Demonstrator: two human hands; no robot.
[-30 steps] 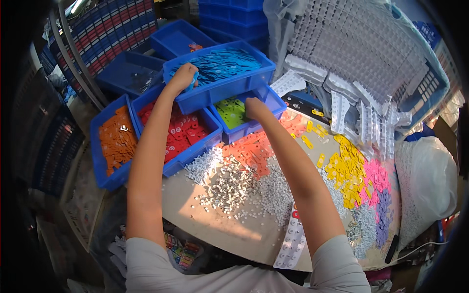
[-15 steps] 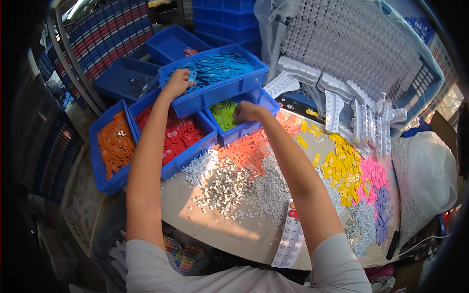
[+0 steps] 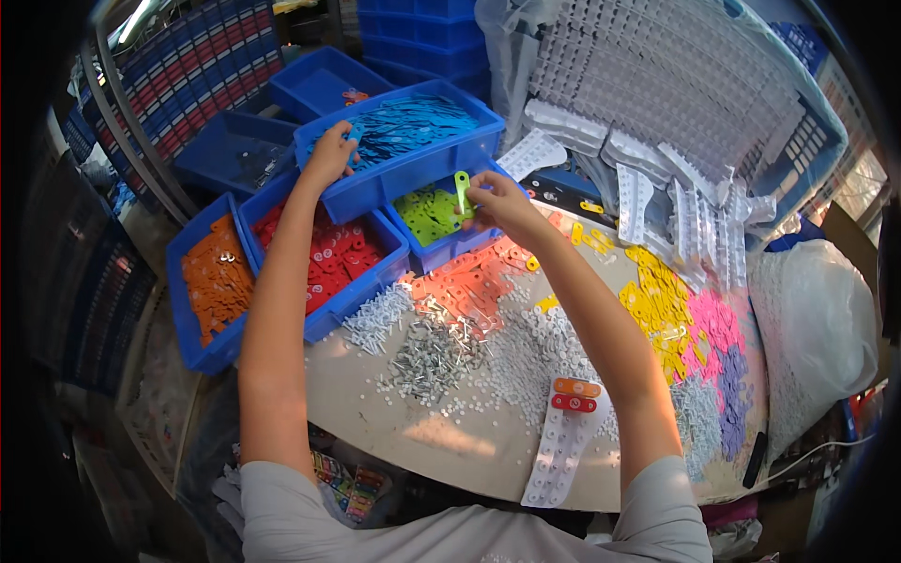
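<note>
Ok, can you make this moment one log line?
left hand: holding blue piece, near blue pile | right hand: pinching green piece, near green pile | white strip: on table, orange piece and red piece across far end

The wide fisheye camera was worn on the person's head, and it looked forward and down, over the light grey cloth sleeves at the lower edge. From this near place, the bare left hand and the bare right hand appeared above the middle. The beige flat counter was below them, and the stacked blue plastic bins stood farther, at the top. Toward the dark rim, straight edges were bent.
</note>
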